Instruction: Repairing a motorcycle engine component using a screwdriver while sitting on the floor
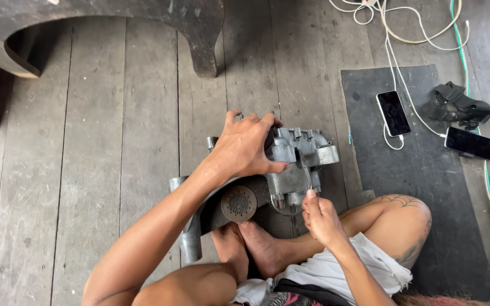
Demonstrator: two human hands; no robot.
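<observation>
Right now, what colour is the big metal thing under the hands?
The metal engine part is dull silver-grey, with a rusty brown round disc at its side; the head view shows it.
</observation>
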